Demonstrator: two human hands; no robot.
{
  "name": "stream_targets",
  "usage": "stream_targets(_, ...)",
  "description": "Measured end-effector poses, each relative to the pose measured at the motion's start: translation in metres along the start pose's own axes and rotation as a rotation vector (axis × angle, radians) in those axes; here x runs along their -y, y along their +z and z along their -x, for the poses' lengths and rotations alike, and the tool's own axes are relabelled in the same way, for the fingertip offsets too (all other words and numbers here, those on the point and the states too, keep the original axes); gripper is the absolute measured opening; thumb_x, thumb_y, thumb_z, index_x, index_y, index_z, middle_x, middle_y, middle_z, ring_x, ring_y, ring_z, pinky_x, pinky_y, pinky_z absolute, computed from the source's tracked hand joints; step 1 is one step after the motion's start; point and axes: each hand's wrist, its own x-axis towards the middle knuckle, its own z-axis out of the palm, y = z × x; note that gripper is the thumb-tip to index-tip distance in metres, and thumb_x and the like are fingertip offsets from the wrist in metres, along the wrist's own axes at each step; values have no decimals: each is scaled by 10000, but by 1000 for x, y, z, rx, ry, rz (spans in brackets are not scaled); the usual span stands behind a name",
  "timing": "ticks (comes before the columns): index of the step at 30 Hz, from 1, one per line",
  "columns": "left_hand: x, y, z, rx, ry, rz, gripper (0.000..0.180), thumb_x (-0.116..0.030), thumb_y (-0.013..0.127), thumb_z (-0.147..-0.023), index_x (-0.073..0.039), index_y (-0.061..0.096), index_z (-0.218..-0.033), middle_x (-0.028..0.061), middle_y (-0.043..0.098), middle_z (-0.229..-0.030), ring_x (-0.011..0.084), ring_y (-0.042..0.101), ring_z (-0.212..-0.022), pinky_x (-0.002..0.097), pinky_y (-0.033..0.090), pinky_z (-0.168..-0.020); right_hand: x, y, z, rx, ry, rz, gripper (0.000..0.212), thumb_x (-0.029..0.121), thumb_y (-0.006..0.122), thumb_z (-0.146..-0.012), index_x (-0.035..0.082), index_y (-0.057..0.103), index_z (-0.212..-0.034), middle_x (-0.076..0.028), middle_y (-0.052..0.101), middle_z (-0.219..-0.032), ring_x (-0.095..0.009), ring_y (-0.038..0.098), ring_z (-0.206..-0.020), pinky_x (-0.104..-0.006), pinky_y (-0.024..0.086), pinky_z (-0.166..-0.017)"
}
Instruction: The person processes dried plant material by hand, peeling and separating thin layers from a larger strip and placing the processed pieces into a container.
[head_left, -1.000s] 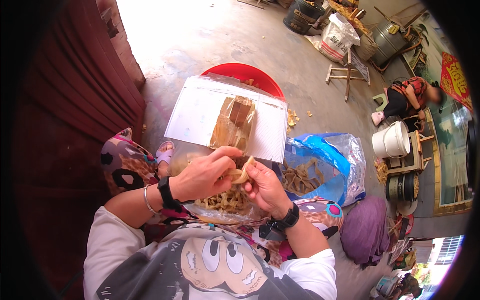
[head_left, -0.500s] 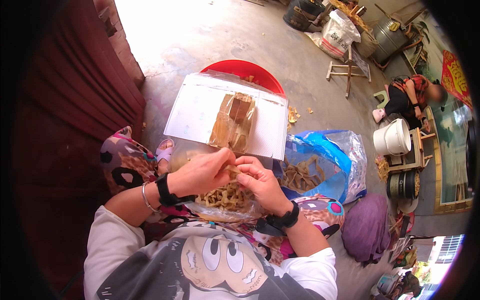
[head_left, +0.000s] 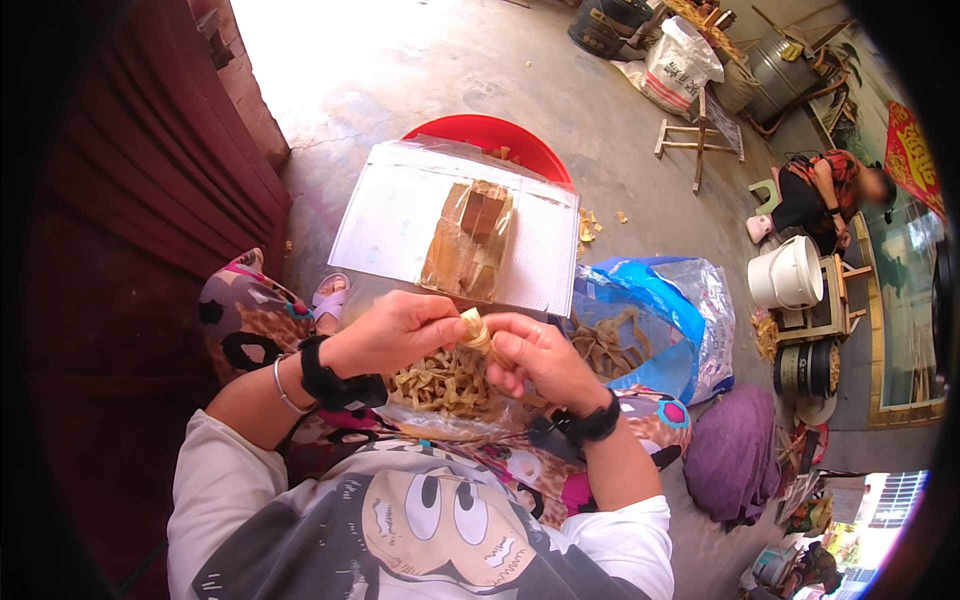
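Note:
Over my lap, a pale tan strip (head_left: 477, 331), folded into a small roll or knot, is held between my two hands. My left hand (head_left: 400, 330) pinches its upper left end between thumb and fingers. On its lower right side, the curled fingers and thumb of my right hand (head_left: 545, 362) grip the same strip. Just below the hands lies a heap of small tan knotted pieces (head_left: 445, 388) in clear plastic. Beyond them, a brown block wrapped in clear film (head_left: 470, 240) rests on a white board (head_left: 385, 235). What the strip is made of I cannot tell.
A red basin (head_left: 535, 148) sits behind the board. To the right, a blue and clear plastic bag (head_left: 690, 320) holds loose brownish strips (head_left: 618, 340). Farther right are a purple bundle (head_left: 735, 455), a white bucket (head_left: 785, 273) and a seated person (head_left: 835, 190).
The strip has turned and now shows more plainly between my hands. My left hand has drawn slightly left, and my right hand has shifted right with its fingers curled below the strip.

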Motion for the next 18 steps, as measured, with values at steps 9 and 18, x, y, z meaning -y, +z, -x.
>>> stream_targets(9,-15,-12,6,85,40,94,276,-218,550,-933,-10,616,-762,-9,548,-612,51,472,-554,226,380,-493,5,-23,0,-144,-48,173,164,175,603,-892,33,641,-964,57,484,-604,-20,393,-476,-174,322,-419)
stream_targets(18,-3,-7,-2,255,-219,703,178,-192,545,-946,-33,473,-982,82,627,-868,97,570,-748,220,466,-661,6,-9,-7,-19,-33,231,171,188,595,-898,28,634,-942,56,494,-613,-10,389,-462,-165,299,-411)
